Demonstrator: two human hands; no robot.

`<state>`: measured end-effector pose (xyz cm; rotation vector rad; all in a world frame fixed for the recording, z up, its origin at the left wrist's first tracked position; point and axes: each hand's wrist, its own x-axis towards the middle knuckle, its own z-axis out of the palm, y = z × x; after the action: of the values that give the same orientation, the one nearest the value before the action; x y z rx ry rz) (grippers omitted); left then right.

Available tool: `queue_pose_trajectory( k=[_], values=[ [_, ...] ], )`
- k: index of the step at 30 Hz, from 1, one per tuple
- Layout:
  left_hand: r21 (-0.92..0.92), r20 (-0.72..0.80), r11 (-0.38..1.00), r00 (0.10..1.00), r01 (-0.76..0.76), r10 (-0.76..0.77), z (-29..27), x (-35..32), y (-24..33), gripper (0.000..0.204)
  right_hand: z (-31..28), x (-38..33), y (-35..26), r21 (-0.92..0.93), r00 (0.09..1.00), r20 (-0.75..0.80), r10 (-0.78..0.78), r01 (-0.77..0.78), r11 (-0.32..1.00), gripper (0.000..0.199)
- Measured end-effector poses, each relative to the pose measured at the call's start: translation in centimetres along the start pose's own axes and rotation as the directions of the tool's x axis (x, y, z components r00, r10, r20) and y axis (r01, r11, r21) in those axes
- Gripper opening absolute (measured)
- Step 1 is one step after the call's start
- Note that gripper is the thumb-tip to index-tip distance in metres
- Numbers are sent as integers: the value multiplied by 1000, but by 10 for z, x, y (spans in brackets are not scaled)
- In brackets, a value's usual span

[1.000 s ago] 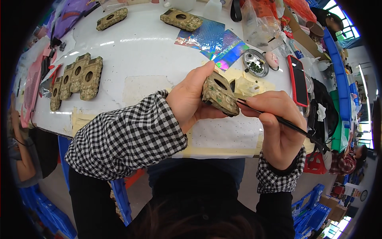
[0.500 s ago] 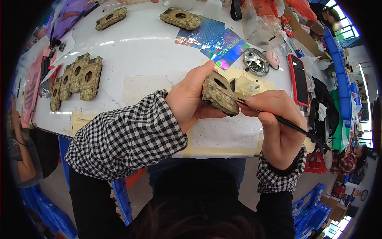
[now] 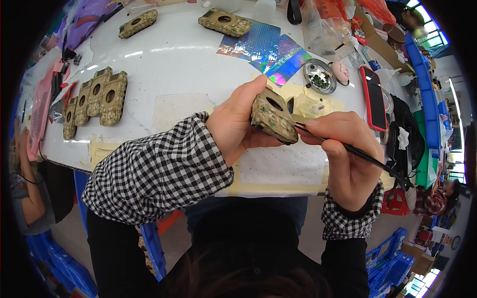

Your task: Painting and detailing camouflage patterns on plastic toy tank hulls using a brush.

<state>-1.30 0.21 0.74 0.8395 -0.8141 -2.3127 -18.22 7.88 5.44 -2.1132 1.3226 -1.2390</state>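
Note:
My left hand [image 3: 241, 116] is closed around a camouflage-patterned model tank hull [image 3: 273, 118], tilted, with a round hole in its top. Between the fingers and thumb of my right hand [image 3: 350, 151] is a pair of black tweezers [image 3: 365, 155]. The tips touch or nearly touch the hull's right end; whether they grip a small part is too fine to see. Just beyond the hull, a round clear dish [image 3: 319, 76] holds small dark green pieces. Further hulls of the same kind stand in a group [image 3: 101, 97] on the left of the table.
Two more hulls lie at the far side, one hull [image 3: 137, 24] left and another hull [image 3: 225, 23] beside shiny holographic sheets [image 3: 266, 42]. A red-edged phone [image 3: 372, 98] lies to the right, near a blue bin edge [image 3: 422, 94]. At far left sits another person's arm [image 3: 31, 184].
Almost nothing differs. The hull in my left hand has tipped very slightly; both hands and the tweezers keep their places.

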Motion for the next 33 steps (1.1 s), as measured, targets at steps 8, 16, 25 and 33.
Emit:
queue_pose_trajectory(
  k=[8, 16, 25, 33],
  values=[
    [-63, -48, 998, 998, 26, -29, 3, -3, 2, 50, 3, -4, 5, 136, 995, -100, -14, 28, 990, 21],
    [-159, -28, 985, 997, 60, -66, -1, 0, 2, 48, -12, -13, 9, 3, 966, -256, -13, 14, 1000, 25],
    [-164, -34, 983, 996, 77, -83, -1, 2, 1, 46, -15, -9, 34, -615, 975, -184, -127, -13, 789, 18],
    [-152, -31, 985, 996, 84, -89, -3, 4, 1, 46, -4, 1, 43, -635, 984, -125, -125, 17, 772, 22]
  ],
)
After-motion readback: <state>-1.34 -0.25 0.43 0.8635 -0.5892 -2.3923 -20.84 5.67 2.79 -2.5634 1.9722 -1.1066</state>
